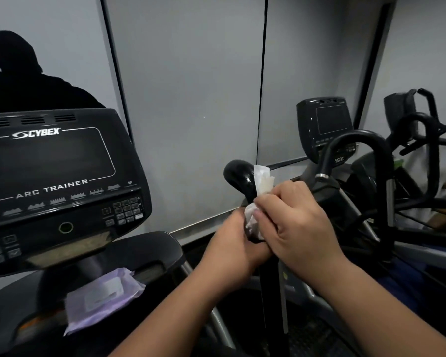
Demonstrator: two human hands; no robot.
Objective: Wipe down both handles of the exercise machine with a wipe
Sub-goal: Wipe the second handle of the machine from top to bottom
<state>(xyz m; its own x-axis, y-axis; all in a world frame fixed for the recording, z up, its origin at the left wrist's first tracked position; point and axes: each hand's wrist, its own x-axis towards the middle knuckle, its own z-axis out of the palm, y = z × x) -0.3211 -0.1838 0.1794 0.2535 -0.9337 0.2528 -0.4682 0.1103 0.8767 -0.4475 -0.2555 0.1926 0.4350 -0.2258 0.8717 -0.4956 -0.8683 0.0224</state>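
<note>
The machine's right handle (238,177) is a glossy black grip rising at centre frame, its rounded top showing above my hands. A white wipe (262,180) is wrapped around the handle, one end sticking up and the rest bunched between my hands. My right hand (291,217) grips the handle with the wipe under its fingers. My left hand (233,240) holds the handle just below, fingers curled round the shaft and touching the wipe's lower edge. The other handle is out of view.
The black console (57,181) marked Arc Trainer fills the left side. A purple pack of wipes (101,298) lies on the ledge below it. A second machine (325,124) with curved black bars (358,143) stands close on the right. Grey wall panels lie behind.
</note>
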